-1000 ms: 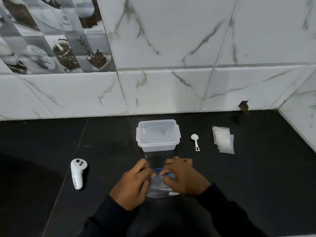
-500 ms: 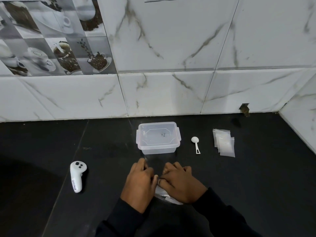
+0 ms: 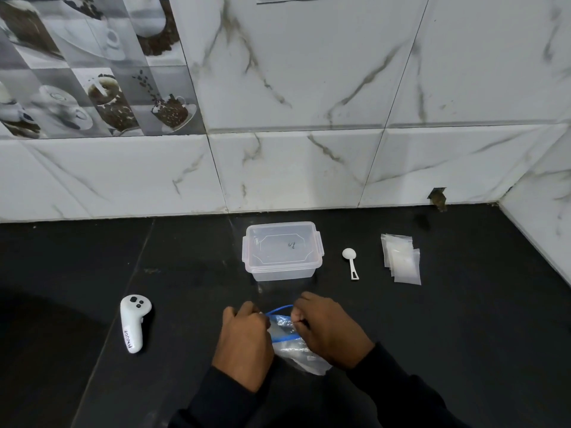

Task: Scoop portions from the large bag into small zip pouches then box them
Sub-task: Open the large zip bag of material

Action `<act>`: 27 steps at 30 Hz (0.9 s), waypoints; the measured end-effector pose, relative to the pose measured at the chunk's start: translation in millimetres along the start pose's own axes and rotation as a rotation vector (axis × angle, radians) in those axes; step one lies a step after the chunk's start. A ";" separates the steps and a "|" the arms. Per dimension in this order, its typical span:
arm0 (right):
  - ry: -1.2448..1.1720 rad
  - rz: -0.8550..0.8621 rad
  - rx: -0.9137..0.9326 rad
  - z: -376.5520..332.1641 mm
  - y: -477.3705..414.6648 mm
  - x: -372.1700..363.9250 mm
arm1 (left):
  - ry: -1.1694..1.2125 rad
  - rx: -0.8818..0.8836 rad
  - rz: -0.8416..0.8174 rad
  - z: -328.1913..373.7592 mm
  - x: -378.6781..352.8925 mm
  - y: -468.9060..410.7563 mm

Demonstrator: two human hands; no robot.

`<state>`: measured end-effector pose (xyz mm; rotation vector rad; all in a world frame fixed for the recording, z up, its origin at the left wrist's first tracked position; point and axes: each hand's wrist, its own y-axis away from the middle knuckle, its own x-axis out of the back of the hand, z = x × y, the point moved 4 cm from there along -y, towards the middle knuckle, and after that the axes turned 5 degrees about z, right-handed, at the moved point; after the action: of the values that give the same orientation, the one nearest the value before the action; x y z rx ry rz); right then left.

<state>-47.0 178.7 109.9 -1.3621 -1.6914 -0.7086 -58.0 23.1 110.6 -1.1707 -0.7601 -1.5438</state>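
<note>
The left hand [image 3: 247, 338] and right hand [image 3: 332, 332] each hold a pinching grip on the large bag [image 3: 289, 345] between them, with the scoop [image 3: 350, 261] nearer the right.

The light is soft and a bit dim; it falls evenly on the white wall [image 3: 309, 88], the brightest part, while the black counter [image 3: 463, 335] stays very dark and shines only a little, with a faint pale reflection just in front of the clear box [image 3: 282, 251]; a big round shadow covers the counter at the lower left. The picture bends near its edges, so the tile lines lean and curve; the middle looks fairly sharp, but the left hand [image 3: 244, 338], the right hand [image 3: 330, 329] and the large bag [image 3: 293, 350] between them look a little smudgy; the bag has small white glints.
</note>
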 end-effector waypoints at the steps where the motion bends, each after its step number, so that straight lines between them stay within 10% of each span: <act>1: 0.030 0.019 0.043 -2.8 1.1 1.3 | -0.003 0.013 -0.027 -0.2 -0.9 0.9; 11: 0.086 -0.238 -0.004 8.2 10.9 2.3 | 0.219 -0.003 0.033 10.9 16.4 6.5; 22: -0.219 0.151 -0.143 10.8 20.3 23.3 | 0.267 0.242 0.183 6.9 29.7 13.4; 27: -0.178 0.025 -0.356 23.0 28.5 0.4 | 0.424 0.268 0.225 9.5 32.0 16.9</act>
<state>-25.3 205.2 96.9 -1.7334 -1.7383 -0.9293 -39.6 15.8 142.3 -0.6740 -0.5102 -1.3868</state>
